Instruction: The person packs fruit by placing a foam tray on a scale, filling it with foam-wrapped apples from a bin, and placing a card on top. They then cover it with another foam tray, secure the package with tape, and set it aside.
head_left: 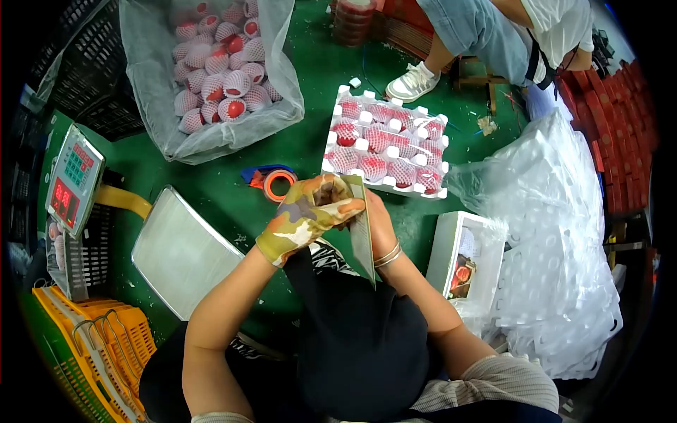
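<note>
A thin, flat beige-grey piece that looks like cardboard [362,236] stands nearly on edge in front of me. My left hand [303,211], in a camouflage-patterned glove, has its fingers curled and its thumb against the upper part of this piece. On the other side, my right hand [379,220] is bare, with bangles at the wrist, and grips the same piece; most of its fingers are hidden behind it. Just beyond my hands lies a white tray of red fruit in foam nets [384,144]. An orange tape roll [279,185] on a blue dispenser lies left of the tray.
A lined crate [211,151] of netted fruit stands at the back left. A scale's display [74,180] and metal platform [185,254] are on my left, near yellow crates [127,331]. White tray inserts [557,247] and an open white box [438,254] lie right. Another person [479,35] is at the back.
</note>
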Available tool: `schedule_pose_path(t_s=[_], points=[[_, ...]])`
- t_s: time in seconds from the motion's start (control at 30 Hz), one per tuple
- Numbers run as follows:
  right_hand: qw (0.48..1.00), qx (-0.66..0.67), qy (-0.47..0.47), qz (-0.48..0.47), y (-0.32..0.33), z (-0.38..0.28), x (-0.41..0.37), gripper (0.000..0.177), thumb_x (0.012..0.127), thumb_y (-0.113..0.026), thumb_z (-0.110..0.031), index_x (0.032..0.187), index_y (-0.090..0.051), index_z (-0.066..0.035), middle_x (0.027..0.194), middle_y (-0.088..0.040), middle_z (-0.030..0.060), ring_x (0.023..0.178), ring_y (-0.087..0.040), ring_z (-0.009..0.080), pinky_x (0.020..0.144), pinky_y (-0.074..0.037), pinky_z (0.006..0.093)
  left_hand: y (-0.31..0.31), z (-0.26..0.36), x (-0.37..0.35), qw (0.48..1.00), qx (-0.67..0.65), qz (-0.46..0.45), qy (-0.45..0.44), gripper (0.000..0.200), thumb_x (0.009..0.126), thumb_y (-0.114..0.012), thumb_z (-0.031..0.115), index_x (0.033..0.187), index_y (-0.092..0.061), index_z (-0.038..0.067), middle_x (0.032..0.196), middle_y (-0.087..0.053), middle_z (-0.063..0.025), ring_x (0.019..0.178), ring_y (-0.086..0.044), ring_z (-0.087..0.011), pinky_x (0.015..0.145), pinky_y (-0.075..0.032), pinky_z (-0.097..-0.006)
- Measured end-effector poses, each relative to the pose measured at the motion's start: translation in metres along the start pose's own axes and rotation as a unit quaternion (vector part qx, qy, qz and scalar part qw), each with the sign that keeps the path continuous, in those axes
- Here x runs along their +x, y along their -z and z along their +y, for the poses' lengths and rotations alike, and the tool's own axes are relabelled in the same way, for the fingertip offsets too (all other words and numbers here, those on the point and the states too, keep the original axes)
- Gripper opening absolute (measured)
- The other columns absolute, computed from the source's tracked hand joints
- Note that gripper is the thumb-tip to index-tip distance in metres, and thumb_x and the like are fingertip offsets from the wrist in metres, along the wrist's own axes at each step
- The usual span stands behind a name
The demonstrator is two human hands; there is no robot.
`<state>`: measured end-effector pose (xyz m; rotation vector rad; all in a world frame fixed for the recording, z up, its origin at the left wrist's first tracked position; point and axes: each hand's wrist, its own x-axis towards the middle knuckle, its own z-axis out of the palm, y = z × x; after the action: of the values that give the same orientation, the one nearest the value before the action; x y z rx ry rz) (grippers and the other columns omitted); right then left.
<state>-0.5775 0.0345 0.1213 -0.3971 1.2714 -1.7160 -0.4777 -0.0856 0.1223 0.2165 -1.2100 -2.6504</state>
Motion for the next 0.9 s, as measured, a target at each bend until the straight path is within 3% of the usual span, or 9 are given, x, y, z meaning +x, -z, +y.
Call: schedule_pose_path(t_s=[0.1, 0.17, 0.23, 0.27, 0.33, 0.47, 0.53, 0.87, 0.9], points=[[0.997, 0.063, -0.025, 0.037, -0.001, -0.016, 0.000, 0.044, 0.103, -0.043, -0.036, 0.117, -0.059, 0.002, 0.101, -0.064, 0.0075, 0.092, -0.061, 0.0106, 0.078, -0.048, 0.0251, -0.018, 0.016, -0.002, 0.969, -0.219, 0.077, 0.087, 0.020, 0.088, -0.065, 0.008, 0.106, -0.057, 0.000, 0.092, -0.062, -0.0066, 0.079, -0.060, -0.0143, 0.068, -0.050, -0.0277], [0.998, 0.062, -0.017, 0.001, 0.009, -0.014, 0.006, 0.042, 0.103, -0.043, -0.034, 0.116, -0.059, 0.003, 0.098, -0.063, 0.0050, 0.089, -0.059, 0.0084, 0.078, -0.047, 0.0235, -0.029, 0.023, -0.003, 0.992, -0.082, 0.082, 0.043, 0.023, 0.089, -0.065, 0.011, 0.107, -0.057, -0.001, 0.094, -0.062, -0.0083, 0.080, -0.060, -0.0146, 0.068, -0.050, -0.0267], [0.998, 0.057, 0.001, 0.030, 0.010, -0.009, 0.011, 0.040, 0.103, -0.045, -0.033, 0.115, -0.060, 0.003, 0.098, -0.062, 0.0029, 0.087, -0.056, 0.0068, 0.078, -0.046, 0.0220, -0.032, 0.030, 0.001, 0.951, 0.303, 0.040, 0.056, 0.026, 0.089, -0.065, 0.013, 0.110, -0.057, -0.001, 0.098, -0.063, -0.0101, 0.082, -0.061, -0.0152, 0.068, -0.050, -0.0261], [0.999, 0.027, 0.019, 0.039, 0.010, -0.011, 0.010, 0.039, 0.103, -0.046, -0.032, 0.114, -0.060, 0.003, 0.097, -0.062, 0.0022, 0.086, -0.055, 0.0064, 0.078, -0.045, 0.0215, -0.030, 0.026, 0.000, 0.950, 0.303, 0.040, 0.056, 0.026, 0.089, -0.065, 0.013, 0.110, -0.057, -0.001, 0.098, -0.063, -0.0101, 0.082, -0.061, -0.0152, 0.068, -0.050, -0.0261], [0.998, -0.003, 0.037, 0.048, 0.011, -0.014, 0.009, 0.039, 0.102, -0.047, -0.031, 0.114, -0.061, 0.003, 0.097, -0.062, 0.0016, 0.085, -0.054, 0.0060, 0.077, -0.045, 0.0211, -0.026, 0.013, -0.004, 0.999, -0.022, 0.046, -0.010, 0.023, 0.089, -0.065, 0.013, 0.106, -0.058, 0.000, 0.094, -0.063, -0.0090, 0.081, -0.062, -0.0145, 0.067, -0.050, -0.0251], [0.998, 0.030, 0.034, 0.042, 0.013, -0.014, 0.005, 0.038, 0.102, -0.047, -0.030, 0.114, -0.061, 0.003, 0.097, -0.062, 0.0009, 0.085, -0.054, 0.0059, 0.078, -0.045, 0.0217, -0.035, 0.015, -0.007, 0.994, -0.005, 0.104, 0.037, 0.018, 0.090, -0.063, 0.012, 0.103, -0.059, 0.000, 0.088, -0.063, -0.0077, 0.078, -0.062, -0.0142, 0.067, -0.050, -0.0245], [0.998, 0.050, 0.024, 0.033, 0.011, -0.016, 0.003, 0.037, 0.102, -0.048, -0.029, 0.114, -0.061, 0.003, 0.097, -0.062, 0.0006, 0.085, -0.054, 0.0057, 0.078, -0.045, 0.0216, -0.042, 0.020, -0.005, 0.984, -0.141, 0.101, 0.042, 0.016, 0.089, -0.064, 0.011, 0.099, -0.060, 0.000, 0.084, -0.063, -0.0065, 0.076, -0.062, -0.0134, 0.067, -0.050, -0.0238], [0.998, 0.064, 0.005, 0.015, -0.006, -0.017, -0.010, 0.041, 0.103, -0.045, -0.032, 0.119, -0.060, 0.003, 0.101, -0.063, 0.0027, 0.089, -0.056, 0.0070, 0.078, -0.046, 0.0230, -0.021, 0.004, -0.007, 0.991, -0.025, 0.128, 0.010, 0.034, 0.087, -0.067, 0.008, 0.118, -0.058, 0.000, 0.099, -0.065, -0.0069, 0.082, -0.063, -0.0162, 0.070, -0.052, -0.0278], [0.998, 0.060, -0.010, 0.010, -0.007, -0.019, -0.013, 0.042, 0.103, -0.044, -0.033, 0.120, -0.060, 0.002, 0.098, -0.064, 0.0022, 0.085, -0.057, 0.0065, 0.074, -0.046, 0.0222, -0.017, 0.007, -0.006, 0.998, 0.015, 0.065, -0.001, 0.035, 0.087, -0.067, 0.008, 0.119, -0.057, 0.000, 0.099, -0.065, -0.0070, 0.082, -0.063, -0.0161, 0.070, -0.052, -0.0277]])
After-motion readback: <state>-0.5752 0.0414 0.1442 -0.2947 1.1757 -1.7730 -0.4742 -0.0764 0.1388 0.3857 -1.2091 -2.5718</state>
